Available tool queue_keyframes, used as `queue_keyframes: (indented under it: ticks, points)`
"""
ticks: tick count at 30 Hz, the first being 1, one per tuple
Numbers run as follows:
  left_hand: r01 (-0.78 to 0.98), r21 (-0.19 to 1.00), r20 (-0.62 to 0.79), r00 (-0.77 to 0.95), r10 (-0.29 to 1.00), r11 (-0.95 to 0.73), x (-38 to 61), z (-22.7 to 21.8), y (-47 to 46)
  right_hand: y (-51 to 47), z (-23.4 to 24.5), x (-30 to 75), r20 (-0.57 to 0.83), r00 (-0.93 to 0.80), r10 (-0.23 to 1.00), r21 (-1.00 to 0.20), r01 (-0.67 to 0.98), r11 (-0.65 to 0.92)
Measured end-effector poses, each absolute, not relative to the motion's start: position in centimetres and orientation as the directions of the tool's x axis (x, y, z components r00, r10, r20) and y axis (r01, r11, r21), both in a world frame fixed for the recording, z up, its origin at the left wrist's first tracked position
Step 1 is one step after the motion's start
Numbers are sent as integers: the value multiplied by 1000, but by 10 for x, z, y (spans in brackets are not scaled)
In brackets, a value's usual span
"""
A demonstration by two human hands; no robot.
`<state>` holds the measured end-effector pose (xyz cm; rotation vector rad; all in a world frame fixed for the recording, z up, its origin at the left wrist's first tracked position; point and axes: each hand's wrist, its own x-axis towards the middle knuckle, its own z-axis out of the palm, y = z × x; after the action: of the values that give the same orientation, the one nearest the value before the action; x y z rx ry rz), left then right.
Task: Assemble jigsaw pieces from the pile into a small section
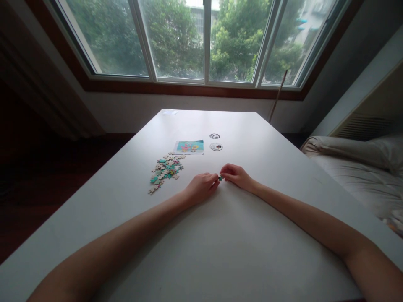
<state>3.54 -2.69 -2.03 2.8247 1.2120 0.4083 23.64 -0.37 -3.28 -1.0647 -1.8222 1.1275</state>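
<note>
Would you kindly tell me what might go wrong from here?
The small green piece where the left hand and right hand meet might slip. A leftward sweep of the left hand could scatter the loose pile beside it. Many pieces in that pile show pale, blank sides, so the wrong one may get picked.

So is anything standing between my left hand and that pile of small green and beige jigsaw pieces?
Nothing visible: only smooth white tabletop lies between your left hand and the jigsaw pieces.
</note>
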Motion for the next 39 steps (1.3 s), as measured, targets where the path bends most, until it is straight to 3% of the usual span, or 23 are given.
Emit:
queue_keyframes:
  ticks: [13, 25, 39]
  points:
    - [695, 133, 275, 659, 700, -707, 36, -22, -24, -6, -31, 238, 258, -354, 899, -827, 399, 395]
    - [884, 149, 308, 385, 870, -443, 12, -35, 5, -12, -30, 237, 301, -441, 845, -712, 486, 507]
    - [918, 113, 315, 330, 890, -381, -5, -34, 26, -12, -33, 238, 330, -413, 849, -636, 568, 523]
